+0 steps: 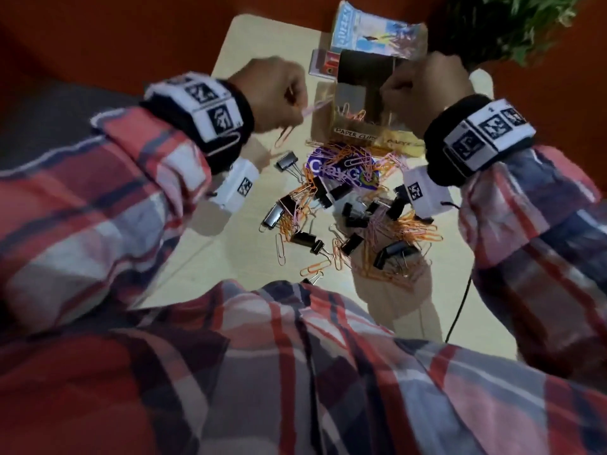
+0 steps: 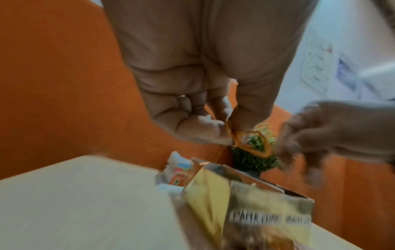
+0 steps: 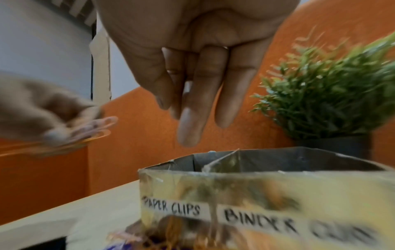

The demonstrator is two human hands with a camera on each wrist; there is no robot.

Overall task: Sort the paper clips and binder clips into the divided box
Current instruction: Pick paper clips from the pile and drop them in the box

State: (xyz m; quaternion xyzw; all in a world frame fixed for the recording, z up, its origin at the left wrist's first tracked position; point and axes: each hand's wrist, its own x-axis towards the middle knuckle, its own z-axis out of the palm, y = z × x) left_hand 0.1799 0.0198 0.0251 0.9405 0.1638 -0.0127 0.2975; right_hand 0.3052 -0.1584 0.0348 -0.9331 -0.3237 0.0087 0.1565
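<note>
My left hand (image 1: pixel 290 100) hovers left of the divided box (image 1: pixel 353 124) and pinches a few paper clips (image 1: pixel 313 106), pink and orange; the left wrist view shows an orange paper clip (image 2: pixel 250 143) between thumb and finger (image 2: pixel 205 130). The box (image 3: pixel 245 187) is labelled PAPER CLIPS and BINDER CLIPS. My right hand (image 3: pixel 177 118) hangs over the box (image 2: pixel 262 206), fingers (image 3: pixel 189 128) straight and pointing down, nothing seen in them. A pile of coloured paper clips (image 1: pixel 410 229) and black binder clips (image 1: pixel 392 252) lies on the table (image 1: pixel 197 257) in front of the box.
A purple packet (image 1: pixel 328 170) lies under part of the pile. Behind the box stand a blue packet (image 1: pixel 368 34), a small red carton (image 1: pixel 325 64) and a potted green plant (image 3: pixel 333 94). A black cable (image 1: pixel 460 307) runs off the near right table edge.
</note>
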